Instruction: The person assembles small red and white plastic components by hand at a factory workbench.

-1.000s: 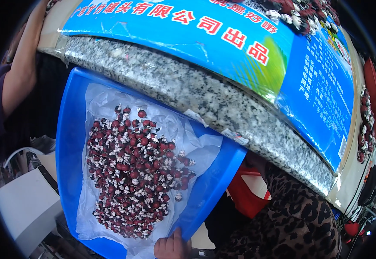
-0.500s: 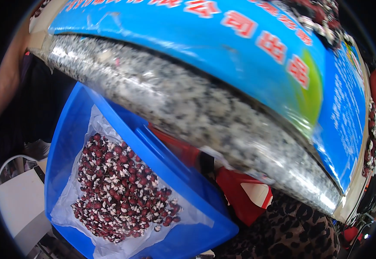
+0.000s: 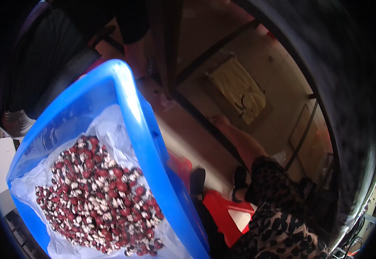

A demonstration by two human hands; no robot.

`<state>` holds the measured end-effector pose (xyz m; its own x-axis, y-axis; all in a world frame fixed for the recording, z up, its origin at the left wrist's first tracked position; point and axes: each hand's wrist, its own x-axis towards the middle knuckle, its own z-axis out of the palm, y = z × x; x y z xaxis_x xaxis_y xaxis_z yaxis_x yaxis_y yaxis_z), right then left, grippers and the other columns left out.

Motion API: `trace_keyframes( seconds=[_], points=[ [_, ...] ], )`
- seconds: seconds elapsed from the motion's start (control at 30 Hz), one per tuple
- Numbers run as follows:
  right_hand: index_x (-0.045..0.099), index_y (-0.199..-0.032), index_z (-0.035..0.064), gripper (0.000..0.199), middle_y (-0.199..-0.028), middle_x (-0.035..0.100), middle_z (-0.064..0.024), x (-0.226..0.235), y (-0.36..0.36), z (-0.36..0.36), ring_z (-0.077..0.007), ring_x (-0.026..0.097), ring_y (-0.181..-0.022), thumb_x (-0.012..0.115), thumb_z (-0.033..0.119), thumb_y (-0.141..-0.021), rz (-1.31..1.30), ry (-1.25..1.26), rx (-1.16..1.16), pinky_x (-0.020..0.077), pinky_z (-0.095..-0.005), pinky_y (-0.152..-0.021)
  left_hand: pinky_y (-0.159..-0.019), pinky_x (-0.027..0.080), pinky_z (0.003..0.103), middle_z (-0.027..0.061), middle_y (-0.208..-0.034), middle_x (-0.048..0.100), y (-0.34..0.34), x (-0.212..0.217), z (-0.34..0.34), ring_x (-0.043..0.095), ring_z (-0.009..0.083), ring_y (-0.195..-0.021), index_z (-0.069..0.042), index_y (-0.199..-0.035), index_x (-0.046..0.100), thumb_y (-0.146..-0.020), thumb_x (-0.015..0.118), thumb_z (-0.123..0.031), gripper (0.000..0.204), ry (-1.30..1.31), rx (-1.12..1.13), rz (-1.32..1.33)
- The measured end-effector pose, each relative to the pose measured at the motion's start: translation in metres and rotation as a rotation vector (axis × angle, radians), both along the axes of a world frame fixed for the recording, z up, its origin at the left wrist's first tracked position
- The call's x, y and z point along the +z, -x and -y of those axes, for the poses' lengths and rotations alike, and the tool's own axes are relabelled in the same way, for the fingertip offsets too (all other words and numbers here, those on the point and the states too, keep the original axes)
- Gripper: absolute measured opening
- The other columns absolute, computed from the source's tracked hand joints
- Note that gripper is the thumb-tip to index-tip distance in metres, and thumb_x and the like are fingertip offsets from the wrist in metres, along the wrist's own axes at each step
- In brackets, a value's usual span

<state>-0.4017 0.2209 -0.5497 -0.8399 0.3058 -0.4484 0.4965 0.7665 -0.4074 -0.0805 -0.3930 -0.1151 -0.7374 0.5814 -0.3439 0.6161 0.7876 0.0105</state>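
A bare forearm runs from a leopard-print sleeve (image 3: 263, 166) toward the shadowed floor under the table. At its far end is my right hand (image 3: 218, 121), small and dim; its fingers are too unclear to tell if they grip anything. It is nearest a dark frame bar and a yellow sheet (image 3: 240, 90) lying on the floor. My left hand is not in the picture. Close by on the left, a blue plastic bin (image 3: 129, 99) lined with a white plastic bag (image 3: 110, 123) holds a heap of dark red beads mixed with small white pieces (image 3: 97, 194).
A dark, blurred table edge (image 3: 348, 95) curves down the right side. Dark table-frame bars (image 3: 209, 125) cross the floor. A red-and-white item (image 3: 227, 216) and dark shoes (image 3: 240, 181) are below. Another person's dark-clothed legs (image 3: 132, 26) show at the upper left.
The view has swung down from the blue-covered tabletop to the space beneath it. The bin appears larger and further left, and a forearm and hand have come into sight.
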Motion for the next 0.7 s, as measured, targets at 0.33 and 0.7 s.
trace_keyframes(
  seconds=[0.33,0.7],
  points=[
    [0.058,-0.100,0.0064,0.027,-0.097,0.058,-0.0159,-0.029,0.024,-0.028,-0.0273,0.056,-0.089,0.052,0.014,-0.074,0.065,0.276,0.046,0.0450,-0.0347,-0.075,-0.061,0.044,0.045,0.0153,-0.090,0.054,0.011,-0.004,-0.002,0.051,0.0348,-0.080,-0.004,-0.088,0.057,-0.066,0.054,-0.015,0.024,0.087,0.058,0.092],
    [0.056,-0.099,0.0022,0.028,-0.097,0.057,-0.0169,-0.023,-0.005,-0.018,-0.0275,0.056,-0.088,0.052,0.014,-0.075,0.077,-0.175,0.016,0.0451,-0.0355,-0.075,-0.059,0.044,0.043,0.0137,-0.082,0.053,0.005,-0.007,-0.002,0.052,0.0323,-0.075,-0.003,-0.082,0.056,-0.066,0.053,-0.018,0.022,-0.039,0.083,-0.022]
  ],
)
